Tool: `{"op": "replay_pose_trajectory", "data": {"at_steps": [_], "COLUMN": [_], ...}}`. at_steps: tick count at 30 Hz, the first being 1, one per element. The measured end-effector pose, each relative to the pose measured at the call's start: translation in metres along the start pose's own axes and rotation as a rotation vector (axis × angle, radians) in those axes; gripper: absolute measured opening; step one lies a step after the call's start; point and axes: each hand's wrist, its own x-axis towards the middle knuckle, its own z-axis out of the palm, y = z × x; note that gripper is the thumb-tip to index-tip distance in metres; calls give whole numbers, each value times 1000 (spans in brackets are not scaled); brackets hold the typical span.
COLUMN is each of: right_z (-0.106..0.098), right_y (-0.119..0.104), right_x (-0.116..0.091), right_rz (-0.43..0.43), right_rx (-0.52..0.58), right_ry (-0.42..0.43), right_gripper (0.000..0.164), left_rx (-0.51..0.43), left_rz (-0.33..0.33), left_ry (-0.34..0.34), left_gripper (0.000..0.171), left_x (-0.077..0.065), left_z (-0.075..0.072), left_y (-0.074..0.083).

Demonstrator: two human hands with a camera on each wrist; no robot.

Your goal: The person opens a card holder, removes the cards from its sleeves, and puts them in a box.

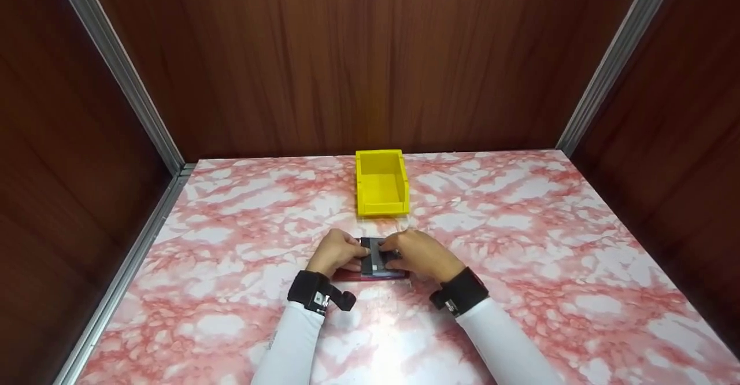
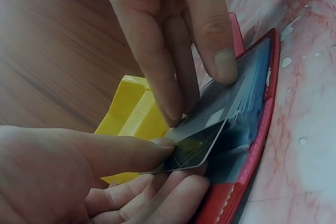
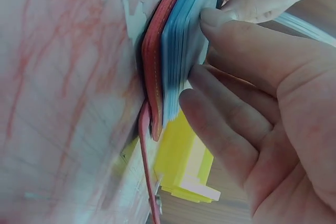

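A red card holder (image 2: 254, 156) lies opened out on the table, with a stack of clear plastic sleeves (image 3: 176, 61) inside. My left hand (image 1: 335, 252) pinches a dark card (image 2: 195, 149) between thumb and fingers, at the edge of the top sleeve. Part of that card overlaps the sleeve; how far it sits inside, I cannot tell. From the other side, my right hand (image 1: 426, 253) presses the top sleeve with its thumb and fingertips, the fingers fairly straight. In the head view both hands cover much of the holder.
Just beyond the holder stands a yellow open-fronted bin (image 1: 383, 208) on the red-and-white marbled table (image 1: 243, 292). A strap with a snap (image 3: 147, 156) sticks out from the holder. Brown wood-grain panels (image 1: 370, 61) enclose the back and both sides.
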Motion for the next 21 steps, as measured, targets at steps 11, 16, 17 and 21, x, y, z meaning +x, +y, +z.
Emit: {"op": "replay_pose_trajectory", "data": {"at_steps": [11, 16, 17, 21], "right_z": [1, 2, 1, 1], "right_y": [0, 1, 1, 1], "right_x": [-1, -2, -2, -2], "right_rz": [-11, -5, -1, 18], "right_rx": [-8, -11, -11, -13], "right_ry": [27, 25, 24, 23], "right_gripper": [22, 23, 23, 24], "left_rx": [7, 5, 6, 10], "left_rz": [-9, -12, -10, -4], "left_ry": [-6, -4, -3, 0], "left_gripper": [18, 18, 19, 19], "left_x": [0, 0, 0, 0], "left_z": [-1, -1, -1, -2], "left_y": [0, 0, 0, 1]}}
